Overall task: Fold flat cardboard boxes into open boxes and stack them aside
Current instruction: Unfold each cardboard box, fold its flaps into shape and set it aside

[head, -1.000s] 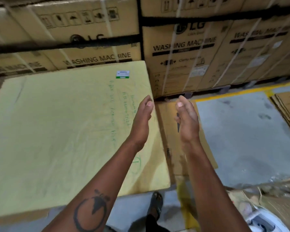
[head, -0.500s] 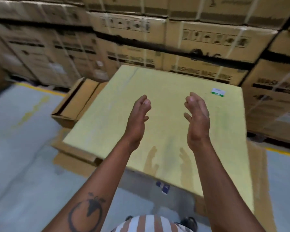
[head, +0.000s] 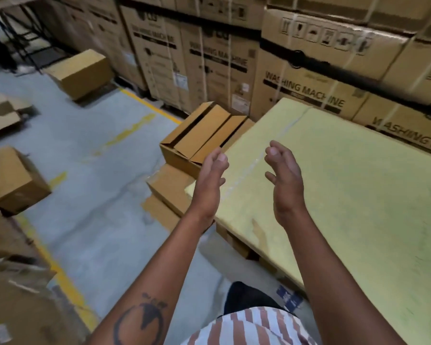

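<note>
My left hand (head: 209, 180) and my right hand (head: 285, 180) are raised in front of me, palms facing each other, fingers straight, nothing in either. They hover over the near left corner of a large yellow flat board (head: 346, 195) that lies like a tabletop. Just beyond my left hand an open-topped brown cardboard box (head: 197, 135) with raised flaps sits on a low pile of flat cardboard (head: 169, 192).
A wall of strapped washing-machine cartons (head: 296, 70) runs along the back. Closed brown boxes stand on the grey floor at the left (head: 13, 180) and far left (head: 82, 70). More cardboard (head: 15, 295) is piled at the lower left by a yellow floor line (head: 60, 270).
The view has swung left, so the yellow board now lies to the right and the floor with boxes shows at left. Both hands stay raised and empty, palms facing.
</note>
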A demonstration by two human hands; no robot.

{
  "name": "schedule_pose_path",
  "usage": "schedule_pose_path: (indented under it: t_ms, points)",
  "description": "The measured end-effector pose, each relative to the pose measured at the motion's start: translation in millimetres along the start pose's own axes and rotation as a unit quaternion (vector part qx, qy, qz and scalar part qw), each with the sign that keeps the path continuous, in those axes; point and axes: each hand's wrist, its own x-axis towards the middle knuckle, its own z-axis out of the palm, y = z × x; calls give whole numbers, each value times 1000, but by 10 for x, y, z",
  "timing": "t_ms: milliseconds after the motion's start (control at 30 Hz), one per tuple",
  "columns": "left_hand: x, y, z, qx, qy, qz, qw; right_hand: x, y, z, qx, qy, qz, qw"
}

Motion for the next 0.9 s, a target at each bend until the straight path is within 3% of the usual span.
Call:
schedule_pose_path:
  t_ms: [400, 667, 900]
  points:
    - [1227, -391, -1537, -28, 140, -86, 986, 1290, 640, 1720, -37, -129, 95, 986]
    - [2189, -990, -2391, -56, 149, -173, 972, 2245, 1372, 2732, -87, -111, 171, 975]
    - [3054, -2222, -2908, -99, 154, -274, 944, 2997, 2724, 3409, -148, -62, 232, 959]
